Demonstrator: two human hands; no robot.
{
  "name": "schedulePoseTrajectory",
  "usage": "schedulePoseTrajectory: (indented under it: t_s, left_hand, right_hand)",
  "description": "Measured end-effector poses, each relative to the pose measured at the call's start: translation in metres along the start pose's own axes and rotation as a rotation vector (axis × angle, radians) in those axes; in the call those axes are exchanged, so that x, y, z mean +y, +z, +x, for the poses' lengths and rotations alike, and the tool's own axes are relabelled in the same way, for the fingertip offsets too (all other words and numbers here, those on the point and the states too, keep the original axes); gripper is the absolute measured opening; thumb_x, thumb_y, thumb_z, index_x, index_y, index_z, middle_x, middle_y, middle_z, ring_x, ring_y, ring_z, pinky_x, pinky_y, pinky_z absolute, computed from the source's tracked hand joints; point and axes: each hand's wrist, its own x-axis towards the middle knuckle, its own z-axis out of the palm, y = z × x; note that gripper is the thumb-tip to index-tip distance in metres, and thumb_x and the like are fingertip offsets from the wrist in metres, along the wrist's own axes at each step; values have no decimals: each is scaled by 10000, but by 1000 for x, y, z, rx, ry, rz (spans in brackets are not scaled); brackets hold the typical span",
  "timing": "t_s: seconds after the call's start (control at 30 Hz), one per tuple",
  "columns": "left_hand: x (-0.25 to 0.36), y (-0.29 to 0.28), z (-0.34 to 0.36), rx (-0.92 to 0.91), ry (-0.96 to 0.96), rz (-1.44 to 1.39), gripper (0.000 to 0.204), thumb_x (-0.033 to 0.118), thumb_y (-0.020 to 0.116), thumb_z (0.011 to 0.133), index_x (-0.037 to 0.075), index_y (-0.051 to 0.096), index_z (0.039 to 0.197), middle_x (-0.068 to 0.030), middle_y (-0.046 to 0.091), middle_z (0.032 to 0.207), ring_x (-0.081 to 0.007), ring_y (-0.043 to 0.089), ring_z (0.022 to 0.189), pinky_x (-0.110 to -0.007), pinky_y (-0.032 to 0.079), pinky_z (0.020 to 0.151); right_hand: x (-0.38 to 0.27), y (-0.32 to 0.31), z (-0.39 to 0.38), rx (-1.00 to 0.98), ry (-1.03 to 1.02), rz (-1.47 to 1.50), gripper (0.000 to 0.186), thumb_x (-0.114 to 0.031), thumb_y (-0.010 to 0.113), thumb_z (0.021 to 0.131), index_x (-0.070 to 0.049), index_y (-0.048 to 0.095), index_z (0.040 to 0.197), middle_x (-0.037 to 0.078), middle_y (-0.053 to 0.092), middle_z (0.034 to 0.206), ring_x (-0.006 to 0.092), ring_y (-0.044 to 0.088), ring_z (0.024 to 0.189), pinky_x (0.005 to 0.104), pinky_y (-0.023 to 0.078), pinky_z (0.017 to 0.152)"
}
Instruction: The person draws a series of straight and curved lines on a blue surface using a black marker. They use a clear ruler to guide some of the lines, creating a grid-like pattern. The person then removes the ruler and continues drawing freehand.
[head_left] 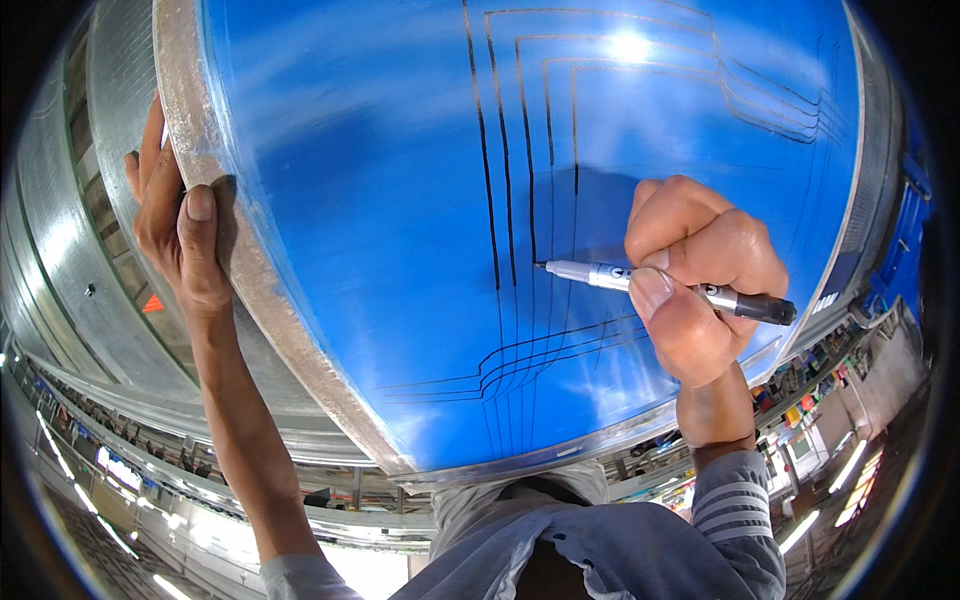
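Blue panel point(380, 200), one, fills the middle between the person's two hands, its top cut off by the view. At far left, a small orange-red patch point(152, 303) is hard to make out. Next, the left hand point(175, 220) clasps the panel's grey rim point(265, 290), thumb on top; part of its fingers is hidden behind that rim. Toward the middle, five upright dark lines point(506, 180) run down the panel, the lower stretches thinner; below them at least three curved lines point(520, 360) cross, though thin strokes there blur an exact count. One silver-and-black pen point(590, 274) touches the third upright line from the left with its tip. At right, the right hand point(705, 255) pinches the pen between thumb and curled fingers, covering part of its barrel. Upper right, glare point(630, 46) washes out some lines.
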Motion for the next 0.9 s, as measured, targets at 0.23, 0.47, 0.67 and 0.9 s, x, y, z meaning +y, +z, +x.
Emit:
schedulePoseTrajectory:
  t_s: [0.23, 0.47, 0.67, 0.9]
  left_hand:
    - [8, 2, 2, 6, -14, -9, 628, 616, 479, 836, 88, 723, 1073, -175, 522, 1366, -329, 429, 1322, -629, -47, 1113]
    - [6, 0, 2, -17, -18, -10, 615, 594, 474, 850, 80, 719, 1082, -172, 524, 1365, -325, 451, 1303, -604, -37, 1124]
    - [9, -2, 1, -28, -73, -5, 621, 601, 477, 849, 86, 710, 1108, -166, 522, 1369, -334, 442, 1310, -614, -44, 1119]
    - [12, 0, 4, -28, -87, 12, 696, 669, 465, 805, 95, 707, 1117, -176, 517, 1371, -352, 415, 1329, -659, -78, 1089]
  right_hand:
    - [2, -1, 2, -38, -43, 0, 196, 64, 535, 600, -34, 449, 745, 119, 510, 640, 104, 321, 509, 281, 243, 457]
    - [3, -2, 3, -59, -54, 14, 208, 60, 548, 564, -32, 449, 722, 122, 512, 610, 103, 301, 483, 276, 230, 440]
    - [4, -2, 3, -81, -68, 27, 197, 57, 554, 589, -39, 459, 733, 113, 508, 613, 102, 299, 486, 274, 237, 445]
    - [-5, -9, 3, 226, 96, 279, 165, 24, 536, 752, -44, 458, 880, 114, 486, 696, 119, 348, 566, 272, 266, 509]
